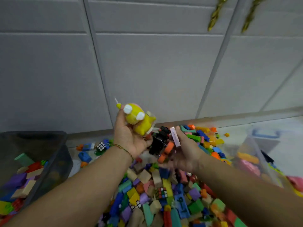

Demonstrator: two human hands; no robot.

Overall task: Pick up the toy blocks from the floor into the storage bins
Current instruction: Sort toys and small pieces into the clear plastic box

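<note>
amid blocks (148, 176), blue block (181, 204) (marked 9)

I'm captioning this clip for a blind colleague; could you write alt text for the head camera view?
Two hands hold toys above a floor pile of colourful blocks: the left hand holds a yellow toy, the right hand a pink block, a black toy between them. A dark bin of blocks stands left, a clear bin right.
</note>
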